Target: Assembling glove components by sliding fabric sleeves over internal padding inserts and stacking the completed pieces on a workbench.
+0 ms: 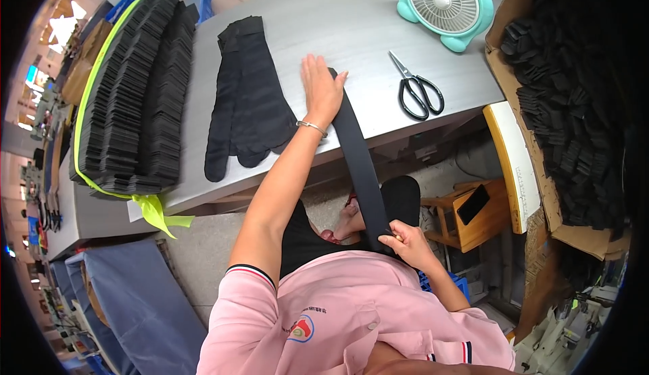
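A long black fabric strip (362, 162) runs from the tabletop over its front edge down to my lap. My left hand (323, 91) lies flat on the table by the strip's far end, fingers stretched out and thumb over the strip. At the near end, my right hand (407, 243) is closed on the strip with a pinch; a small dark, thin thing shows at its fingertips, too small to name. Left of my left hand lie several flat black fabric strips (247, 91), overlapping and fanned out. Black-handled scissors (416, 91) rest on the right of the table.
A large bundle of black pieces (135, 91), tied with a yellow-green band (86, 105), stands at the left. A teal fan (443, 3) is at the back right. Beside the table, a cardboard box (500, 37) holds black pieces. A phone (473, 204) lies on a wooden stool (490, 223).
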A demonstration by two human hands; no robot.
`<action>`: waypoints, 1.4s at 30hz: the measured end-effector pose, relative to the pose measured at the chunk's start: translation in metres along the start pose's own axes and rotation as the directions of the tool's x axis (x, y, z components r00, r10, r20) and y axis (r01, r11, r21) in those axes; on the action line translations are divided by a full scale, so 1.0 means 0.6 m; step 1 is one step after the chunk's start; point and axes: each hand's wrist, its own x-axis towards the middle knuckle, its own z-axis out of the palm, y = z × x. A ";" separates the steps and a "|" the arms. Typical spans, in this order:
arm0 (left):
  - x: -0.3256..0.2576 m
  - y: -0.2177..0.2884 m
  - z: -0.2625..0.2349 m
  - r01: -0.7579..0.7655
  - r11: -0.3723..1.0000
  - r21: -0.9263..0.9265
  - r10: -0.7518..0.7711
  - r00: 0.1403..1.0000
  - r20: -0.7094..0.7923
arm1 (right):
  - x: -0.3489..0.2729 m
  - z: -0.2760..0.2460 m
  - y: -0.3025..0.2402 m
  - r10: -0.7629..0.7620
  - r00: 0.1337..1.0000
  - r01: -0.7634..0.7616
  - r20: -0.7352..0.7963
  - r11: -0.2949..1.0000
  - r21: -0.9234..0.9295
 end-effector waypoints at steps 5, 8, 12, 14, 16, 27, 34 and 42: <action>-0.008 0.040 -0.083 0.350 0.768 -0.536 -0.366 0.927 0.081 | 0.011 0.017 0.041 -0.081 0.963 0.014 -0.257 0.968 -0.252; -0.005 0.052 -0.167 0.229 0.329 -0.916 -0.477 0.877 0.048 | 0.023 0.026 0.035 -0.134 0.946 0.027 -0.294 0.939 -0.342; -0.051 0.080 -0.283 0.303 0.171 -0.938 -0.527 0.832 0.173 | 0.035 0.029 -0.006 -0.090 0.850 -0.070 -0.519 0.957 -0.280; -0.081 0.085 -0.303 0.372 0.110 -0.922 -0.521 0.811 0.265 | 0.054 0.026 -0.017 -0.200 0.803 0.053 -0.561 0.962 -0.267; -0.118 0.090 -0.325 0.389 0.112 -0.914 -0.489 0.823 0.290 | 0.062 0.029 -0.076 -0.282 0.765 0.194 -0.580 0.958 -0.211; -0.229 0.124 -0.377 0.439 -0.135 -0.888 -0.349 0.818 0.457 | 0.097 0.065 -0.252 -0.728 0.494 0.528 -0.476 0.686 -0.502; -0.235 0.137 -0.386 0.397 -0.106 -0.911 -0.251 0.876 0.411 | 0.089 0.071 -0.261 -0.738 0.438 0.548 -0.513 0.672 -0.498; -0.232 0.149 -0.386 0.393 -0.086 -0.916 -0.226 0.887 0.402 | 0.078 0.057 -0.266 -0.742 0.459 0.548 -0.490 0.670 -0.501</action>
